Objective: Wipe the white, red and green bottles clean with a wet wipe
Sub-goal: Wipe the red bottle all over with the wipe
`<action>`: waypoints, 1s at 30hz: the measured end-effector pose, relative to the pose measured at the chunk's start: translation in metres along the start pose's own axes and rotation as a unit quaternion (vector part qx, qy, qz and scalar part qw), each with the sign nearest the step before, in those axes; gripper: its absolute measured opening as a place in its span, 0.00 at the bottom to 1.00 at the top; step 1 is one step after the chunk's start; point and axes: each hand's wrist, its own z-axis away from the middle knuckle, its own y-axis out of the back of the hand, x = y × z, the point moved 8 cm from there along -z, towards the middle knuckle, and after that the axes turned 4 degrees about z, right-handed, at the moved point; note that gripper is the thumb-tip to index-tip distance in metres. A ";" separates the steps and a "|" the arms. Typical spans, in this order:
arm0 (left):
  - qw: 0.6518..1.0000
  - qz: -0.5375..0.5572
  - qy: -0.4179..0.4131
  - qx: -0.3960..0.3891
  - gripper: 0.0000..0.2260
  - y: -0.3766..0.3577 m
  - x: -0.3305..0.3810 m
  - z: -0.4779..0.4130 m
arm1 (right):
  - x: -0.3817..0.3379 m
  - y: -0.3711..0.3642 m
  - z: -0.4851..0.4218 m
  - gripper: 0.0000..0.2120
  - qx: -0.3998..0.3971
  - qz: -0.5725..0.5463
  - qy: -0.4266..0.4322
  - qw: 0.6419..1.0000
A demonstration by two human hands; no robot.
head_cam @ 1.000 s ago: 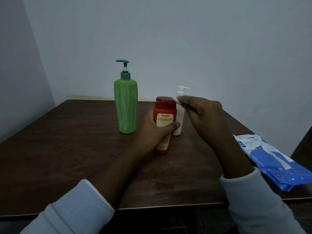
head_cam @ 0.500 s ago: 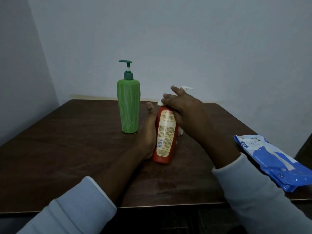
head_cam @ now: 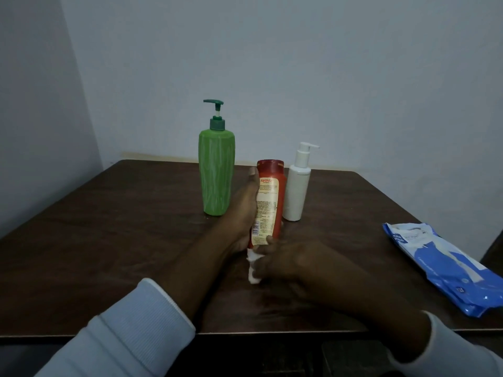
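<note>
In the head view, we are holding the red bottle point(head_cam: 268, 202) with our left hand point(head_cam: 242, 210). Its grip is grasping the bottle from the left side and is keeping it almost upright, leaning a little, over the middle of the desk point(head_cam: 109, 240). Our right hand point(head_cam: 285, 263) is pinching the wipe point(head_cam: 253, 268), so this grip is clenched on the wipe and is pressing it against the bottom end of the red bottle. We cannot tell if the bottle is touching the desk.

The green bottle point(head_cam: 216, 172) is standing just behind on the left and the white bottle point(head_cam: 296, 191) just behind on the right, and no hand is touching either. The pack point(head_cam: 441, 268) is lying well apart on the right.

We are judging that the red bottle is now being wiped, at its low part. Whether the other two are already clean, the picture is not showing.
</note>
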 end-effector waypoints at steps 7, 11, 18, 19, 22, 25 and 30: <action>0.999 -0.014 -0.033 0.004 0.29 -0.001 -0.001 -0.005 | 0.074 0.074 -0.005 0.17 0.286 0.035 -0.142 0.947; 1.000 0.022 -0.015 -0.014 0.32 0.000 -0.002 -0.004 | 0.080 0.050 -0.020 0.23 0.236 0.081 -0.149 0.957; 0.998 0.057 0.025 0.019 0.34 0.012 -0.005 -0.009 | 0.021 -0.011 0.005 0.28 0.050 0.133 -0.011 0.990; 0.998 0.051 0.023 0.023 0.34 0.012 -0.006 -0.010 | 0.014 -0.013 0.010 0.26 0.031 0.124 0.006 0.992; 0.996 0.083 0.026 0.015 0.34 0.011 -0.006 -0.011 | 0.000 0.012 0.019 0.20 0.064 0.005 -0.009 0.998; 0.994 0.109 0.018 0.019 0.27 0.015 -0.001 -0.012 | 0.003 0.048 0.026 0.16 0.157 -0.053 -0.062 0.984; 0.996 0.059 -0.050 0.052 0.13 0.016 0.009 -0.009 | 0.023 0.097 0.036 0.14 0.289 -0.019 -0.149 0.945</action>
